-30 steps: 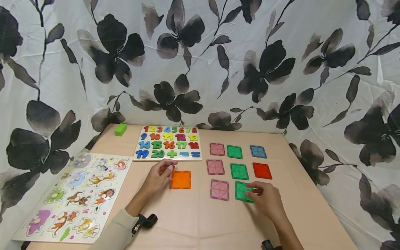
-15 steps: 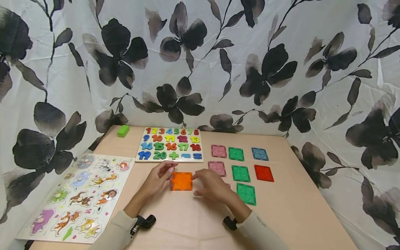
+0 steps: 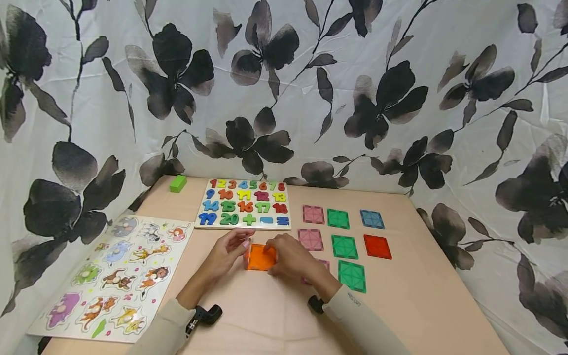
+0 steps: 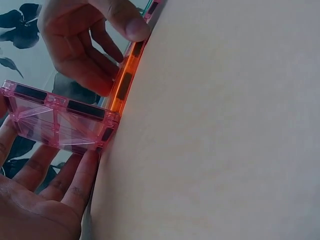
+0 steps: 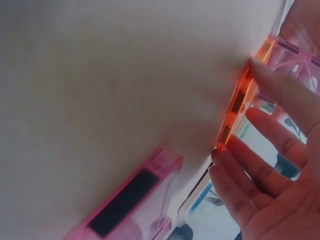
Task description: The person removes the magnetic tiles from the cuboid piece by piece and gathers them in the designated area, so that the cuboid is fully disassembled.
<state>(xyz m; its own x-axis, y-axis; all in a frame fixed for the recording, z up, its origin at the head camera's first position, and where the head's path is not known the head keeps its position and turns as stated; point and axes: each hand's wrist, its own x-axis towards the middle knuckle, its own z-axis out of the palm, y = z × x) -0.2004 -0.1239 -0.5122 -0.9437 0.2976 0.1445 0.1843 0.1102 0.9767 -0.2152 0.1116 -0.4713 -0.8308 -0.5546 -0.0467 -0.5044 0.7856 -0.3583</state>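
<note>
An orange square magnetic tile [image 3: 257, 262] lies flat on the table. My right hand [image 3: 293, 257] holds its right side, thumb at the near edge and fingers around the tile, as the right wrist view shows. My left hand [image 3: 225, 252] pinches a clear pink magnetic tile [image 4: 60, 120], which stands upright against the left edge of the orange one. In the left wrist view its fingers lie behind the pink tile, and the thumb is mostly out of frame.
To the right lie pink tiles [image 3: 313, 214], green tiles [image 3: 344, 247], a blue tile [image 3: 372, 219] and a red tile [image 3: 377, 246]. A number board [image 3: 243, 203] stands behind, an animal board [image 3: 111, 276] left, and a green block [image 3: 178, 184] at the back. A flowered curtain surrounds the table.
My right hand has left the nearest green tile, moved left to the orange tile and taken hold of it. My left hand has stayed with the upright pink tile.
</note>
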